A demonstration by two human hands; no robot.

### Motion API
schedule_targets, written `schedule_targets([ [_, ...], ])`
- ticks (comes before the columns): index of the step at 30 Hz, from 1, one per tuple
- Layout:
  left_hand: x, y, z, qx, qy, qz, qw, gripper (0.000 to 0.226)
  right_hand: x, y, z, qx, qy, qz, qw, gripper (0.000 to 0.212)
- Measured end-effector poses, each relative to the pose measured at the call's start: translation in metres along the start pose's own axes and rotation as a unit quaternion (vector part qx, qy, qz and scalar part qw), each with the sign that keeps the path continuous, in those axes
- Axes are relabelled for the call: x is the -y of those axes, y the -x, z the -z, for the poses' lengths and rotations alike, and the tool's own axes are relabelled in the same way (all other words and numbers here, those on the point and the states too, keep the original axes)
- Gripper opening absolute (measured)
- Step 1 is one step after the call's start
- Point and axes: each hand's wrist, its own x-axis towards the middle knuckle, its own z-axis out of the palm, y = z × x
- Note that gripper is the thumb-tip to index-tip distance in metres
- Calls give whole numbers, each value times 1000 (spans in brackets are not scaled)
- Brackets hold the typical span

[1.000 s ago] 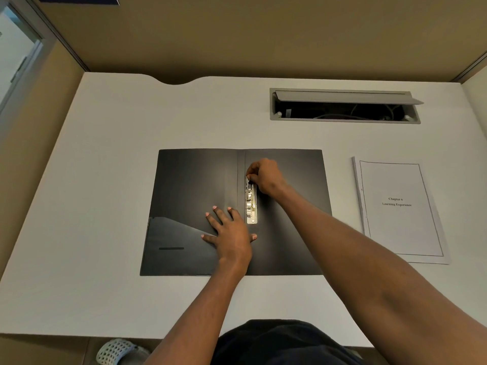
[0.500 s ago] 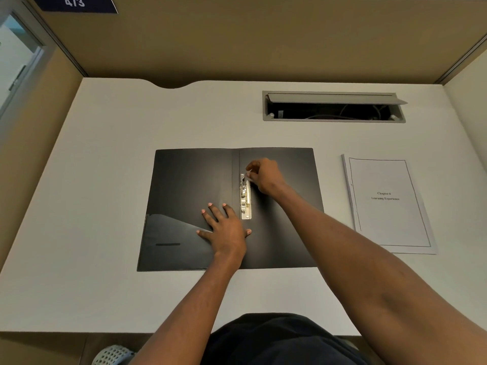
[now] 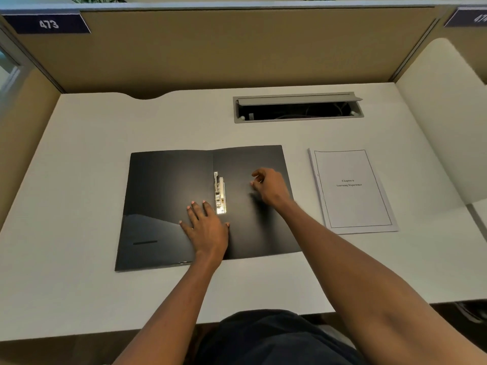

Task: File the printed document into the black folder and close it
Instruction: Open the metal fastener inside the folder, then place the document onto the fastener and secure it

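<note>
The black folder (image 3: 168,196) lies open and flat on the white desk (image 3: 79,164). A metal clip mechanism (image 3: 220,193) runs along its spine and stands raised. My left hand (image 3: 207,227) presses flat on the folder just left of the clip's lower end, fingers spread. Over the folder's right half hovers my right hand (image 3: 268,187), fingers loosely curled and holding nothing, a hand's width right of the clip. The printed document (image 3: 353,189), a white stapled stack with a bordered title page, lies on the desk to the right of the folder, untouched.
A grey cable hatch (image 3: 297,108) is open in the desk behind the folder. Tan partition walls (image 3: 224,48) enclose the desk at the back and both sides. A sign reading 473 (image 3: 48,23) hangs top left.
My right hand has let go of the clip's top end and moved right, away from the spine. The clip lever now stands raised. My left hand stays pressed on the folder.
</note>
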Motion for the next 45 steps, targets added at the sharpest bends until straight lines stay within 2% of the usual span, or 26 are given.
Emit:
schedule_targets([
  [6,-58,23,9,-71,71,-57,993,73,-41,12,36,-19,-17,-19,1000,30],
  [14,-169,43,7,-48,199,-83,975,61,-117,16,108,-41,-25,-55,997,26],
  [21,-246,51,-10,-21,237,-83,968,55,-181,14,167,-61,-20,-64,996,28],
  [25,-277,50,-22,16,259,-56,964,52,-212,13,194,-94,1,-69,993,30],
  [30,-305,50,-32,39,283,-8,958,42,-242,16,219,-149,49,-145,977,43],
  [34,-320,50,-36,36,301,25,953,43,-257,18,226,-123,31,-187,974,50],
  [39,-337,50,-37,42,310,66,948,35,-263,20,226,-101,20,-168,980,51],
  [45,-348,48,-37,46,342,111,932,32,-262,23,220,-59,99,-143,983,56],
])
